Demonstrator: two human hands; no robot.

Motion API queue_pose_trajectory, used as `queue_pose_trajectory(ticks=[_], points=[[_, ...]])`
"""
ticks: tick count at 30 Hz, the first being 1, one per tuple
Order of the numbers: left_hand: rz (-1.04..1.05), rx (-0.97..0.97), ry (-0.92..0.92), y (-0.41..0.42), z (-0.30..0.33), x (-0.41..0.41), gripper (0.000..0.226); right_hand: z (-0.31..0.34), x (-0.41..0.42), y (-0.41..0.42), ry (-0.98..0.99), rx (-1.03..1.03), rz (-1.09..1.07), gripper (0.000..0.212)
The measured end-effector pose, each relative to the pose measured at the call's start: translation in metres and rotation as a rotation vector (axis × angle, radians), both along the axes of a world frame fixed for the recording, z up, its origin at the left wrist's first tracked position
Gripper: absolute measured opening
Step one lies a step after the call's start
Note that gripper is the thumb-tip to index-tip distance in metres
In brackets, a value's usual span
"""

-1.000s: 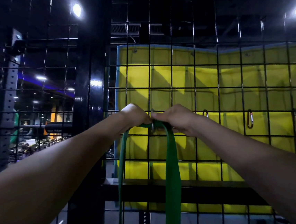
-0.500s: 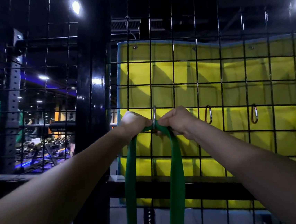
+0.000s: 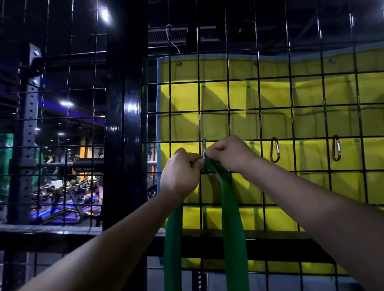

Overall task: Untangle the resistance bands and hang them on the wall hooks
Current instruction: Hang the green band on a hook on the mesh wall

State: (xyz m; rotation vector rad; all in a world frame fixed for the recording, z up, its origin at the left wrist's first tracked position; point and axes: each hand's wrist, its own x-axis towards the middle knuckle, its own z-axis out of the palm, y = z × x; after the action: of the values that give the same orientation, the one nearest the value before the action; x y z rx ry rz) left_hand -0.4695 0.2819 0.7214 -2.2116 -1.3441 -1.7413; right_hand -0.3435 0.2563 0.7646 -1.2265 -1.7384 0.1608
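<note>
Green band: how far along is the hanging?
Done: the green band looks untangled, two flat strands hanging. In hand: left hand and right hand pinch its top at a silver clip on the wire grid; whether it is hooked is hidden. Left: release. Two orange carabiners hang empty.

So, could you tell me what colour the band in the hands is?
Green: the band shows best in the head view.
</note>
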Motion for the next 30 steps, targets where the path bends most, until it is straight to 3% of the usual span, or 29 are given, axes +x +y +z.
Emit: queue_pose_trajectory(ticks=[3, 10, 18, 21, 27, 30], points=[[-0.015, -0.02, 0.038, -0.002, 0.005, -0.002, 0.024, 0.01, -0.008, 0.007, 0.201, -0.097, -0.033, 0.016], [0.062, -0.012, 0.186, -0.005, 0.018, -0.004, 0.03, 0.021, -0.027, 0.019, 0.244, -0.227, -0.192, 0.039], [0.121, 0.021, 0.212, -0.009, 0.019, -0.003, 0.03, 0.016, -0.021, 0.026, 0.483, -0.299, -0.006, 0.02], [0.109, -0.016, 0.216, -0.006, 0.021, -0.005, 0.031, 0.015, -0.019, 0.027, 0.512, -0.309, 0.048, 0.022], [-0.065, -0.169, 0.147, -0.004, 0.025, -0.014, 0.03, 0.01, -0.01, 0.01, 0.513, -0.31, 0.195, 0.02], [-0.176, -0.17, 0.013, -0.005, 0.018, -0.015, 0.028, 0.004, -0.003, -0.001, 0.503, -0.261, 0.265, 0.012]])
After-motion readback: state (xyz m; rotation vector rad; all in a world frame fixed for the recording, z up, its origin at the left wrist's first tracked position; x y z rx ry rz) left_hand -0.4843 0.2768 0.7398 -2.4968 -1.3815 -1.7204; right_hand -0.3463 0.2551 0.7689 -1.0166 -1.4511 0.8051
